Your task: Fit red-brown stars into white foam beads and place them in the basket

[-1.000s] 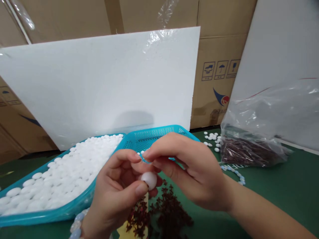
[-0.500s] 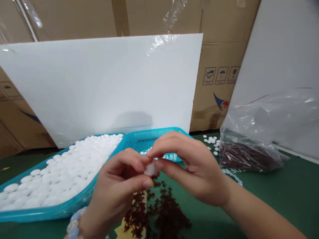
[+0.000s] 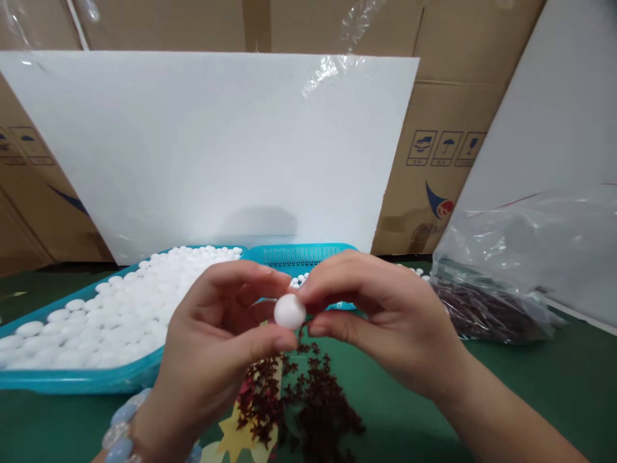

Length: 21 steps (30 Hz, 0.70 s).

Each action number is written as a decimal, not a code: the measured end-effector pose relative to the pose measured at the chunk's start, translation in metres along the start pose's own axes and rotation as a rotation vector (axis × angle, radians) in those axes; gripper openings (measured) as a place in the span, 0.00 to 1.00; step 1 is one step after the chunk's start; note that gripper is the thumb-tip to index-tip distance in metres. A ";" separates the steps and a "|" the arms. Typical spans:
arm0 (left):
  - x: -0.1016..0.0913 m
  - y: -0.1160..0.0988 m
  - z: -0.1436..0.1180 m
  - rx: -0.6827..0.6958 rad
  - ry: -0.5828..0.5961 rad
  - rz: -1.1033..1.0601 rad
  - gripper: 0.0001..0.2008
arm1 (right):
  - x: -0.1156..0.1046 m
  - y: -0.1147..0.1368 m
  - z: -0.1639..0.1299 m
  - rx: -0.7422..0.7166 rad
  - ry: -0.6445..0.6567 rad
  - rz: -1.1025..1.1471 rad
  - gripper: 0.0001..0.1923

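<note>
A smooth white ball (image 3: 290, 312) sits between my two hands at the centre of the view. My left hand (image 3: 216, 334) pinches it with thumb and forefinger, the thumb below. From the other side, my right hand (image 3: 380, 321) has its curled forefinger against the ball and its thumb close to the lower edge. Whether a small piece is hidden between the right fingertips I cannot make out. Below the hands lies a heap of small dark red-brown star-shaped pieces (image 3: 321, 399), partly on a sheet with yellow stars (image 3: 236, 431).
At left a blue basket (image 3: 91, 381) is full of white balls (image 3: 120, 315). Behind my hands stands another blue basket (image 3: 301, 251) with a few white balls. A clear bag of dark brown pieces (image 3: 486, 308) lies at right. A white board (image 3: 231, 148) leans on cardboard boxes (image 3: 443, 96).
The ball shows more fully between my fingers, its surface turned. My right thumb and forefinger have spread apart from their pinch. The view has shifted slightly.
</note>
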State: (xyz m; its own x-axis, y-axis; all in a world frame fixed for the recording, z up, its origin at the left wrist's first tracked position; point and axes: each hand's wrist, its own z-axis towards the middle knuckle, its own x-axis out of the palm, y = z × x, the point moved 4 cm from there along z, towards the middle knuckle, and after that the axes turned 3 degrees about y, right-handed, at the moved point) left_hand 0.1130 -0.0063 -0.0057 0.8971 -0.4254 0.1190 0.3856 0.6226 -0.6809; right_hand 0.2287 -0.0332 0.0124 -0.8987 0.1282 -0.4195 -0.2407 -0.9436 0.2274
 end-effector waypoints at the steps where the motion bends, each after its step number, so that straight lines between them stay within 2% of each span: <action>1: 0.000 0.000 0.000 -0.003 0.006 0.008 0.13 | 0.000 0.000 0.000 -0.008 -0.002 0.009 0.02; 5: -0.003 -0.001 0.001 0.001 0.051 0.117 0.08 | 0.002 0.000 -0.001 0.006 -0.020 0.037 0.04; 12: 0.000 -0.003 0.000 0.060 0.071 0.266 0.07 | 0.007 -0.007 -0.005 0.095 -0.089 0.172 0.06; 15: 0.001 -0.006 0.000 0.146 0.070 0.398 0.07 | 0.010 -0.012 -0.006 0.133 -0.109 0.220 0.06; 18: -0.002 -0.008 0.001 0.221 0.078 0.476 0.08 | 0.013 -0.019 -0.006 0.222 -0.105 0.391 0.07; 21: -0.007 -0.007 0.004 0.199 0.164 0.500 0.08 | 0.016 -0.023 -0.005 0.285 -0.078 0.588 0.08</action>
State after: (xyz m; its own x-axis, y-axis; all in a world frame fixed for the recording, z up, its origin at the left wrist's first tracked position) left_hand 0.1049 -0.0056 0.0012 0.9420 -0.1332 -0.3080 -0.0305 0.8800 -0.4740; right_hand 0.2215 -0.0110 -0.0039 -0.9313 -0.3523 -0.0923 0.2203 -0.7468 0.6275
